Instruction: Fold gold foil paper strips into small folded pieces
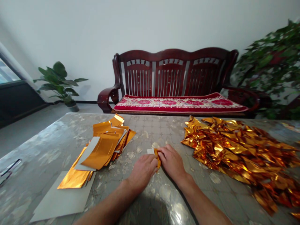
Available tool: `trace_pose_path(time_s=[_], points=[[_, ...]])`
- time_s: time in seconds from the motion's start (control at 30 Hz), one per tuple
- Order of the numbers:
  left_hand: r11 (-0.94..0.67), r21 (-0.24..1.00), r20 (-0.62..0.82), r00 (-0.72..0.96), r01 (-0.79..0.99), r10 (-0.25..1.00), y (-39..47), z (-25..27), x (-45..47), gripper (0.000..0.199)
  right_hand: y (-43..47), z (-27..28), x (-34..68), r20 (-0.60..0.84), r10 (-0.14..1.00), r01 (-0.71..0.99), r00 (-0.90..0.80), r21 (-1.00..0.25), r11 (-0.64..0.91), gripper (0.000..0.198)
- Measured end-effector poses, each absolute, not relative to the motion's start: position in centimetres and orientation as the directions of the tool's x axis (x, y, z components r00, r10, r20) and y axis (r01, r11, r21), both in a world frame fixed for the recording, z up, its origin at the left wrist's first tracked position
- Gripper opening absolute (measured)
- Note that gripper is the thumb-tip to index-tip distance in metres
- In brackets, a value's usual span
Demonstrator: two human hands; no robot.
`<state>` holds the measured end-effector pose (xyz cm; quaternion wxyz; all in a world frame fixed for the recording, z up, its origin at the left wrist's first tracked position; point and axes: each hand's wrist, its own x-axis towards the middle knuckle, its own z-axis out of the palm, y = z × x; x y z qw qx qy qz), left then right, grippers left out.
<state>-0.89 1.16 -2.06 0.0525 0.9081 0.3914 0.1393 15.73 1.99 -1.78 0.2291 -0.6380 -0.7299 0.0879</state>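
Note:
Between my hands, on the table, lies a small piece of gold foil paper [158, 158] with a pale edge showing at its far left. My left hand [144, 170] is closed on its near left side, fingers bent and pressed down. My right hand [172, 161] pinches the same paper from the right, thumb and fingertips close together. Both hands cover much of the sheet, so its exact fold is hidden. To the left lies a loose stack of flat gold foil sheets [103, 150]. Over on the right spreads a large heap of folded gold foil pieces [229, 150].
A grey card [63, 200] lies under the near end of the stack. Eyeglasses [10, 170] rest at the table's left edge. Beyond the patterned tabletop [150, 125] stand a dark wooden bench [175, 56], a potted plant [59, 82] and a leafy plant [274, 59].

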Motion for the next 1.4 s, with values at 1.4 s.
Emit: trace_pose_path(time_s=[1.4], points=[[-0.588,0.128,0.195,0.561,0.799,0.804,-0.2,-2.2,-1.2,0.045,1.4,-2.0,15.0,0.329,0.938,0.884,-0.108,-0.401,0.242,0.011]])
